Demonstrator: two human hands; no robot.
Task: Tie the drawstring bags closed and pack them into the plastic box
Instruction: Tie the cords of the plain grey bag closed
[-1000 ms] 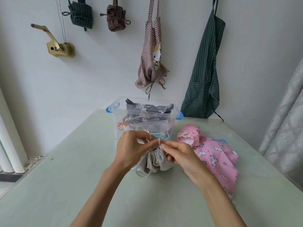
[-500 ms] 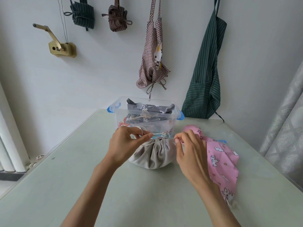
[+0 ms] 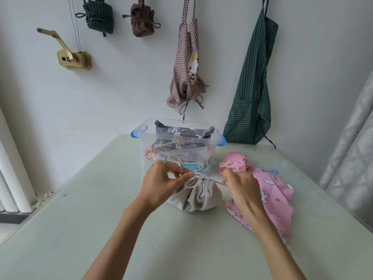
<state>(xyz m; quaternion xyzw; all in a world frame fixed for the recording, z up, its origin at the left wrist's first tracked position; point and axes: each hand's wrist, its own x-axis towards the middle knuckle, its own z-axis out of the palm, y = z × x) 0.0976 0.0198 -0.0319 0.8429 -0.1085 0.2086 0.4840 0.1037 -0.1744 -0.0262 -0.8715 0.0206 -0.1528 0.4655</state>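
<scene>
Grey drawstring bag point(image 3: 196, 196) sitting on the pale green table point(image 3: 84, 229) near its middle, gathered shut at the top, just in front of the clear plastic box point(image 3: 177, 138). White drawstring point(image 3: 201, 176) stretched sideways across the puckered mouth, with a loop of cord hanging down the bag's left front.

Left hand point(image 3: 161, 184) at the bag's upper left, thumb and forefinger pinching 1 end of the drawstring, other fingers curled loosely above. Right hand point(image 3: 243, 188) at the bag's upper right, fingers curled in and pinching the other end of the cord close to the mouth. Cord taut between the 2 hands.

Plastic box toward the table's far edge, lid off, blue latches at both ends. Inside, a grey patterned bag point(image 3: 183, 132) on top, with more tied bags stacked beneath, their cords showing through the wall; exact count hard to tell. A red cord visible at the box's lower left.

Pink printed bag point(image 3: 270, 190) lying toward the table's right edge, partly under the right wrist, its tied top point(image 3: 235, 163) raised beside the box's near right corner.

On the white wall behind: a checked apron point(image 3: 188, 63) above the box, a green striped apron point(image 3: 254, 87) to its right, 2 bundled cloths point(image 3: 121, 15) higher up at left, and a brass crank bracket point(image 3: 73, 57).
</scene>
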